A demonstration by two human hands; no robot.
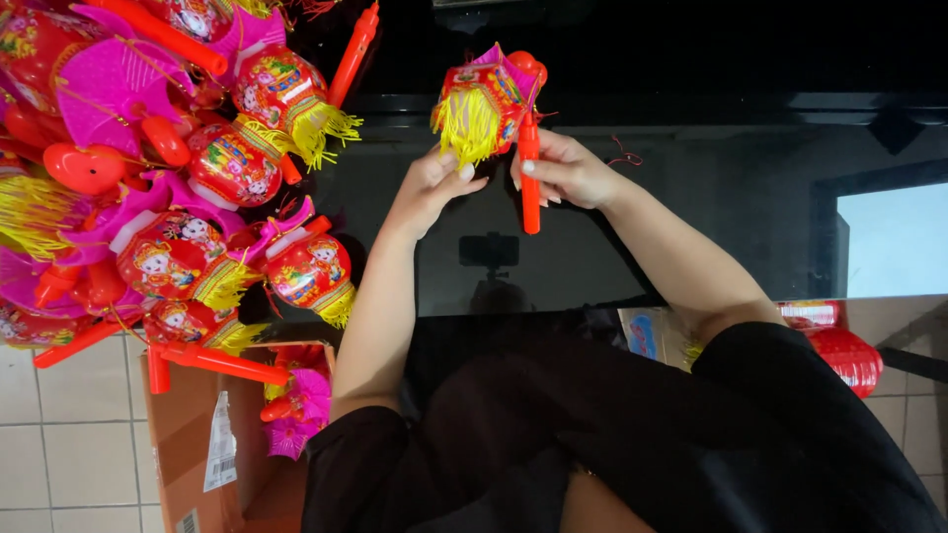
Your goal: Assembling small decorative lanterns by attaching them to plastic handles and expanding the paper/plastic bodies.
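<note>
Toy lantern (484, 104) held above the surface (691, 217), between both hands: left hand (430, 183) under its fringe, right hand (568, 170) on the stick beside it. Heap of lanterns (188, 168) to the left. Cardboard box (197, 444) on the floor below the heap. Another lantern (844, 355) far right, by the person's arm.

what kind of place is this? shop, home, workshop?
Probably a small assembly or packing spot for festive toy lanterns, maybe in a home or shop. Signs: a big pile of finished lanterns on the glossy black table, an open cardboard box holding more, and both hands working on one lantern.
</note>
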